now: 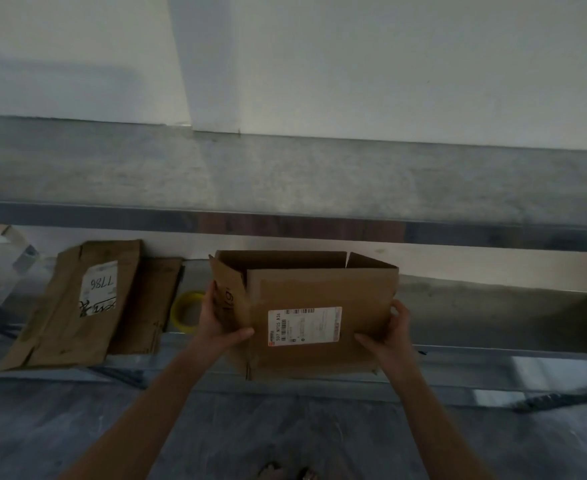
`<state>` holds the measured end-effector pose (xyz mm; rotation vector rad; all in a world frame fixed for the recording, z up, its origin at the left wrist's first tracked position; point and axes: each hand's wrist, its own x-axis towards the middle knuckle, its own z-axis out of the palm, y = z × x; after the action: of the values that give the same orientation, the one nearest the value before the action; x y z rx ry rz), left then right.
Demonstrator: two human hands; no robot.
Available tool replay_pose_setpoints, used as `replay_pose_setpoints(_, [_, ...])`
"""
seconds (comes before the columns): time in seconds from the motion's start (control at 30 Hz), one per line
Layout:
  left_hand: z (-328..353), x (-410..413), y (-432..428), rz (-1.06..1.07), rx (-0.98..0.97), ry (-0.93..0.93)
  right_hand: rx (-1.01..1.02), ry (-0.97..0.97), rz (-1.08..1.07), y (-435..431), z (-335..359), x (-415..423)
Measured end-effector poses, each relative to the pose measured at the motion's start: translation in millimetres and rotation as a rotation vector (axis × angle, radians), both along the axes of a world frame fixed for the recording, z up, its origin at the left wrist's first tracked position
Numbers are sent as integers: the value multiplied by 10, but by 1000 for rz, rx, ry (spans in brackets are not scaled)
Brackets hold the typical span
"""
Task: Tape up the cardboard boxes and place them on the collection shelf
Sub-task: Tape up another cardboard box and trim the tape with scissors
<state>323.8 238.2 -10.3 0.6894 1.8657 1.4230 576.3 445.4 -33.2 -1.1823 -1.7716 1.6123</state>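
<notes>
Though dim, grey shelf against white wall

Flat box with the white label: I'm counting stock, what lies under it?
A second flat box sticks out from under the labelled flat box, at its right edge. Anything more beneath is hidden.

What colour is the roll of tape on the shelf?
Yellow; the roll of tape shows best in the head view.
</notes>
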Motion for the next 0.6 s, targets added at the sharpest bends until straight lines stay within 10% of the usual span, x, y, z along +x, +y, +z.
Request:
replay_pose_setpoints(0.5, [111, 188, -62, 112, 121, 31, 115, 104, 146, -146, 173, 11])
replay_pose_setpoints(0.6, [121, 141, -142, -2, 46, 277, 168, 54, 257, -116, 179, -25])
